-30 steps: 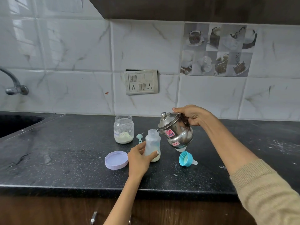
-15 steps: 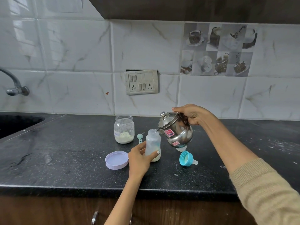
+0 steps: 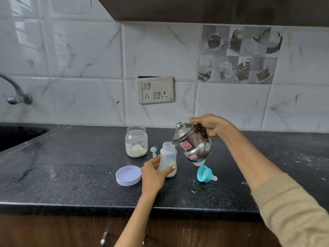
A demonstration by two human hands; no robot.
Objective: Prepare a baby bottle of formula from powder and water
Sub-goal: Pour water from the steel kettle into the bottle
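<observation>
A clear baby bottle (image 3: pixel 168 155) stands upright on the black counter (image 3: pixel 71 175), with pale liquid at its bottom. My left hand (image 3: pixel 153 172) grips its lower part. My right hand (image 3: pixel 211 124) holds a steel kettle (image 3: pixel 193 142) by its handle, tilted left, its spout at the bottle's open mouth. A glass jar (image 3: pixel 136 142) holding some white powder stands open behind the bottle. A small teal scoop (image 3: pixel 153 151) lies between jar and bottle. The teal bottle ring with its teat (image 3: pixel 205 174) lies on its side to the right.
The jar's lilac lid (image 3: pixel 128 175) lies upturned left of my left hand. A sink (image 3: pixel 16 136) and a tap (image 3: pixel 16 94) are at the far left. A switch panel (image 3: pixel 155 90) is on the tiled wall. The counter's front edge (image 3: pixel 106 206) runs below.
Almost nothing has moved: the kettle stays tilted at the bottle's mouth, perhaps a touch higher, and my left hand keeps its hold on the bottle.
</observation>
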